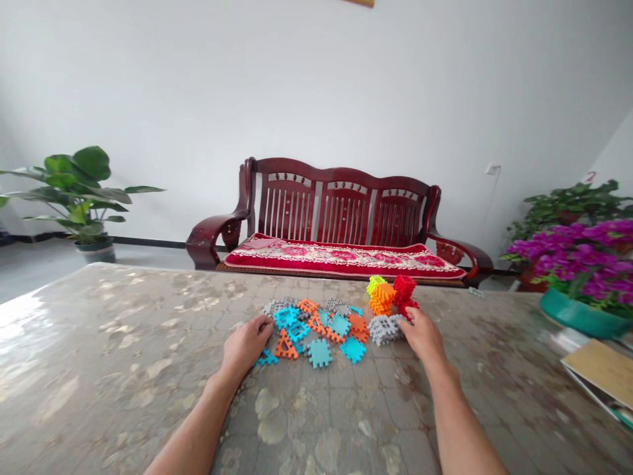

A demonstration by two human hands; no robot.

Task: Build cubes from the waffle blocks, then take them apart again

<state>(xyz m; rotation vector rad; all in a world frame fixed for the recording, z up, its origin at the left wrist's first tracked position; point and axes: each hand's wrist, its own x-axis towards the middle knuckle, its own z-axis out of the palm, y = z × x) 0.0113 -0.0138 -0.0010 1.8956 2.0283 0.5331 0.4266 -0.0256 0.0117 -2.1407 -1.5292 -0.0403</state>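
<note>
A spread of notched plastic pieces lies at the table's middle, among them a teal square (319, 353), a blue square (353, 349) and an orange triangle (286, 345). My left hand (248, 341) rests at the left edge of this spread, its fingers curled together beside the blue pieces; what they hold, if anything, is hidden. On the right, my right hand (421, 331) has its fingertips at a grey assembled block (384, 329). Behind that block stand an orange block (382, 299), a red block (404, 289) and a yellow-green one (376, 284).
The table (277, 422) has a patterned cover. Beyond it stands a wooden bench (343, 175) with a red cloth. Purple flowers in a teal pot (583, 314) and a brown book (601, 369) are at the right. A small grey piece (476, 292) lies near the far edge.
</note>
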